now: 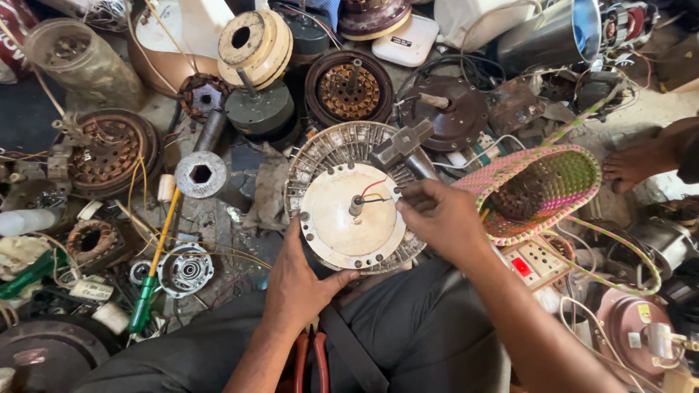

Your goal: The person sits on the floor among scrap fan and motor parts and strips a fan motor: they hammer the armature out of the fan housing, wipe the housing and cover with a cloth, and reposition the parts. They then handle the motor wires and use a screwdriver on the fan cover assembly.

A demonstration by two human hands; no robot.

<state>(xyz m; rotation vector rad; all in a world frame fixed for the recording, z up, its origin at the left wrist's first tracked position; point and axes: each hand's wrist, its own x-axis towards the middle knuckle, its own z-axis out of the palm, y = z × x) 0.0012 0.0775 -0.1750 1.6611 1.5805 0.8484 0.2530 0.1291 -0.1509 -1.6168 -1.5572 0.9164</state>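
Both hands steady a round motor housing; left hand cups its lower rim, fingers spread. Right hand pinches closed on a hammer at its top edge.

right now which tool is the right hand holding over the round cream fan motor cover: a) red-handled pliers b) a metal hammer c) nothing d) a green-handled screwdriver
B: the right hand grips the handle of a metal hammer whose head sits over the ribbed rim of the round cream fan motor cover, while the left hand steadies the cover's near edge.
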